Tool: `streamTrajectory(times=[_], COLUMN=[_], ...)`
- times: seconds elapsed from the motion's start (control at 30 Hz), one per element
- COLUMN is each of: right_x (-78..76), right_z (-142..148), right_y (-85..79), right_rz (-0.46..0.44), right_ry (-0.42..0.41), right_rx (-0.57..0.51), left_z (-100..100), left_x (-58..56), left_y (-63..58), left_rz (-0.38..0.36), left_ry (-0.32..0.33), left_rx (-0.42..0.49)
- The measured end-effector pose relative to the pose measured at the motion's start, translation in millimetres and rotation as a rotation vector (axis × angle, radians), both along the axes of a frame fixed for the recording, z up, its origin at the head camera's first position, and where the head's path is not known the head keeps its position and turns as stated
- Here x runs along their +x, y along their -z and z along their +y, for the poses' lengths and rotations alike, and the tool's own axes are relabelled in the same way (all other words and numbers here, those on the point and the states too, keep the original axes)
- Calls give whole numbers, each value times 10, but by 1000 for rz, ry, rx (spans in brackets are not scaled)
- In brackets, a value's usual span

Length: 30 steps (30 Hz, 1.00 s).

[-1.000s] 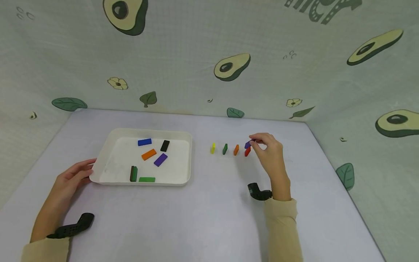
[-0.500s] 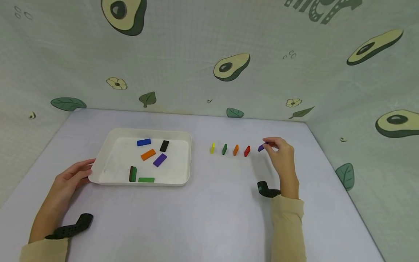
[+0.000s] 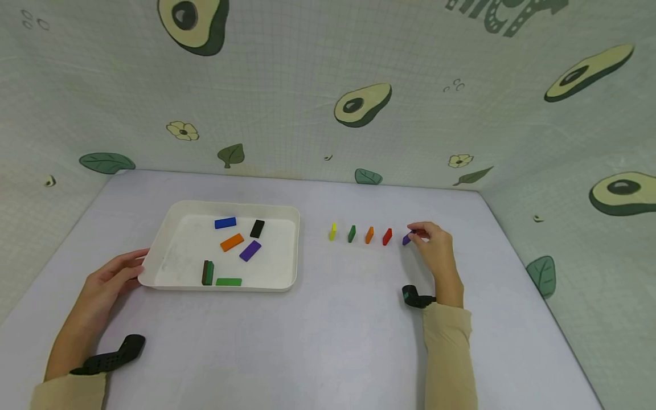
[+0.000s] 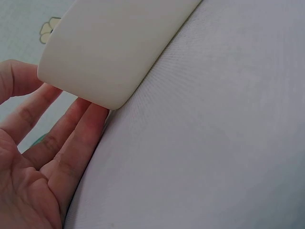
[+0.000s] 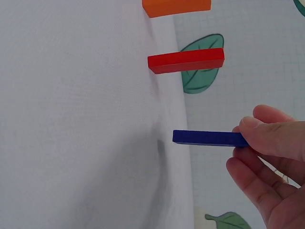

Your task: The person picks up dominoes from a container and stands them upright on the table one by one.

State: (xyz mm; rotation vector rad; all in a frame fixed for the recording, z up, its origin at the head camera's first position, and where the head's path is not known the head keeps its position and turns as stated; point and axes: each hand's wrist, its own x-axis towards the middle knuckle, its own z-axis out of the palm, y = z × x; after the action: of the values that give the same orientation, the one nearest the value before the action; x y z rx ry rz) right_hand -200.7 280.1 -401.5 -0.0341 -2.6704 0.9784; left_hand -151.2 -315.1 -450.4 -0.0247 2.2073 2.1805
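Note:
A purple domino (image 3: pixel 408 238) is pinched between the thumb and fingers of my right hand (image 3: pixel 435 247). It looks deep blue in the right wrist view, standing on end with its upper part between the fingertips. To its left stand a red domino (image 3: pixel 387 237), an orange domino (image 3: pixel 369 235), a green domino (image 3: pixel 351 233) and a yellow domino (image 3: pixel 333 232), upright in a spaced row. My left hand (image 3: pixel 110 279) touches the left end of a white tray (image 3: pixel 169 279) with fairly straight fingers. Whether the purple domino's foot touches the table is unclear.
Inside the tray lie a blue domino (image 3: pixel 225 222), a black domino (image 3: pixel 257 229), an orange domino (image 3: pixel 232 242), a second purple domino (image 3: pixel 250 250) and several green and brown ones near the front wall. Patterned cloth (image 3: pixel 287 114) rises behind the table.
My right hand has carried the purple domino from above the red one to the row's right end, then lowered it. My left hand stays at the tray.

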Motion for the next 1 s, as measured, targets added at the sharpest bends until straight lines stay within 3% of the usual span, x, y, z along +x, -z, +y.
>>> streamTrajectory(times=[0.4, 0.67, 0.87, 1.0], right_x=[-44, -57, -56, -60], right_z=[-32, -52, -67, -64], right_y=[50, 77, 74, 77], right_rz=[-53, -77, -86, -92], right_ry=[-37, -12, -5, -13], right_rx=[2, 20, 29, 22], left_z=[8, 8, 1, -5], left_x=[0, -4, -3, 2], left_y=[-18, 0, -14, -12], left_rz=[-7, 20, -13, -13], left_ry=[7, 21, 15, 29], left_rx=[6, 38, 4, 29])
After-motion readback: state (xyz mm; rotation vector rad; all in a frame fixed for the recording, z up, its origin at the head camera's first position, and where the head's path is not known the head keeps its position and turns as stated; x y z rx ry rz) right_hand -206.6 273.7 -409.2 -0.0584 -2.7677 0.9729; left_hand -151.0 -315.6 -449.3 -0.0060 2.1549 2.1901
